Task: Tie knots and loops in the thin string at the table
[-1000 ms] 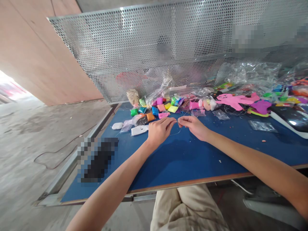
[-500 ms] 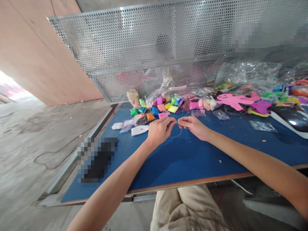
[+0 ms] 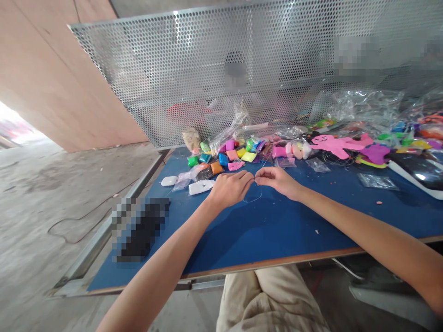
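Over the blue tabletop [image 3: 242,240], my left hand [image 3: 231,188] and my right hand [image 3: 278,181] meet fingertip to fingertip. Both are closed in a pinch on a thin pale thread [image 3: 254,200], which hangs in a loose loop below them. Whatever else sits between the fingertips is too small to make out. Beyond my hands lie small coloured packets, among them a yellow one [image 3: 248,157] and an orange one [image 3: 217,168]. A white strip-like packet [image 3: 201,186] lies just left of my left hand.
A perforated metal panel [image 3: 207,69] stands behind the table. To the right are a pink figure-shaped piece [image 3: 335,145], a clear plastic bag [image 3: 377,181] and a black-and-white object [image 3: 418,173]. A white oval case [image 3: 169,180] and a blurred dark object [image 3: 143,230] lie left.
My left hand has turned slightly and its fingers have dropped a little, still meeting the right fingertips. The thread loop hangs lower and wider than before.
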Tool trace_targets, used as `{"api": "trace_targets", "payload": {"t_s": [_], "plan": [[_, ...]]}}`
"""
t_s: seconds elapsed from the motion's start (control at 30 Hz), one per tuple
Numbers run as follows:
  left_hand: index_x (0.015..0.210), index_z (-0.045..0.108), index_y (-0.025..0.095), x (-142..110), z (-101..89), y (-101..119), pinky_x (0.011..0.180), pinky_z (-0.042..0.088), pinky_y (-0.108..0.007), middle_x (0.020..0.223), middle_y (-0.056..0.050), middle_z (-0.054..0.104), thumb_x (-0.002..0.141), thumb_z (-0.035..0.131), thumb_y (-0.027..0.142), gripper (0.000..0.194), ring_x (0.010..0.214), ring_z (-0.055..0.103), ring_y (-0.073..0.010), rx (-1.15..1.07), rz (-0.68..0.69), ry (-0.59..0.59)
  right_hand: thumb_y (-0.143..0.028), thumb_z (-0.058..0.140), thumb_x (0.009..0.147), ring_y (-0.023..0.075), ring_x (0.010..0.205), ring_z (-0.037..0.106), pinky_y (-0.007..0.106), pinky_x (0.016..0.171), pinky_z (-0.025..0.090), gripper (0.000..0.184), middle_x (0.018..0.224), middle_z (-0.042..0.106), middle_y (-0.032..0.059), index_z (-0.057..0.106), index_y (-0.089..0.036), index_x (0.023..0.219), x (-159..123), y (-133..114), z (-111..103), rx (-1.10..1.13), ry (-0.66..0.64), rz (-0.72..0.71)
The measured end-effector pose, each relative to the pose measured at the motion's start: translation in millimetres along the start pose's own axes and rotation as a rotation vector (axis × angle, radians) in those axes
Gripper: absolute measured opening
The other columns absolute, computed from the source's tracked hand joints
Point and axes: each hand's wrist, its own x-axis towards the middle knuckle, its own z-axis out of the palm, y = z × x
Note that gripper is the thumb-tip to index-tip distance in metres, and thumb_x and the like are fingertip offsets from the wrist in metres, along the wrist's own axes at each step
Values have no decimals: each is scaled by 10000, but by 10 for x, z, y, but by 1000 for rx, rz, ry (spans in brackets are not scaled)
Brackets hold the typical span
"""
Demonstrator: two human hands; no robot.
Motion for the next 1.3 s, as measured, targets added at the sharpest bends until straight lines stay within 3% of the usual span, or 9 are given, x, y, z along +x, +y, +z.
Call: {"api": "trace_targets", "payload": {"t_s": [0.27,0.67,0.73,0.8,0.9,0.97,1.03,1.13,1.3], "plan": [[1073,622,249,-25,116,21,585,317,-244,689,3,614,1026,349,372,303,607,577,-157,-304,-154,-64,-436,667,858,188,777,619,325,700,441,256,886,720,41,714,-192,919,2,2,-59,-241,12,-106],[983,647,229,-13,185,-4,601,326,-231,704,15,629,1004,398,352,279,594,538,-133,-439,-199,-32,-332,612,906,192,815,615,336,747,452,118,885,690,19,655,-223,924,-51,-14,25,-440,138,-304],[982,655,230,-11,147,-24,607,336,-234,715,11,642,1000,410,363,279,606,550,-137,-427,-207,-25,-331,613,902,192,819,616,362,774,463,168,990,675,32,607,-241,1044,-59,-22,9,-456,242,-357],[965,662,223,-5,102,-59,652,375,-236,779,-4,672,1001,409,357,288,678,589,-145,-449,-182,-24,-333,629,888,217,890,614,402,816,474,311,1124,626,73,533,-253,1173,-75,-41,-41,-494,458,-467],[955,669,212,5,50,-118,758,426,-247,910,-27,700,1001,405,330,292,825,628,-159,-515,-109,-49,-334,670,858,311,1161,534,478,935,453,479,1267,532,138,473,-256,1287,-104,-95,-174,-636,724,-708],[964,671,206,9,36,-144,785,439,-255,924,-30,701,998,412,323,286,840,628,-159,-555,-79,-79,-326,679,859,343,1246,483,532,1046,375,462,1291,542,123,515,-278,1288,-109,-132,-278,-815,623,-832],[965,669,201,9,29,-154,777,445,-256,906,-29,698,998,412,328,288,817,621,-155,-582,-63,-107,-329,656,886,337,1260,491,542,1078,331,407,1303,591,87,558,-299,1280,-89,-151,-368,-989,377,-843],[956,655,191,5,9,-149,740,441,-247,890,-27,689,1009,389,341,310,777,605,-143,-597,-51,-123,-402,606,927,313,1223,536,513,1055,354,345,1231,669,73,613,-262,1243,-28,-126,-456,-1079,96,-739],[947,637,173,-2,-35,-168,686,420,-239,878,-24,672,1017,389,373,326,703,556,-119,-604,-92,-63,-446,574,950,250,1031,648,427,942,441,312,1089,731,68,675,-230,1151,37,-14,-518,-1028,-71,-531]]}}
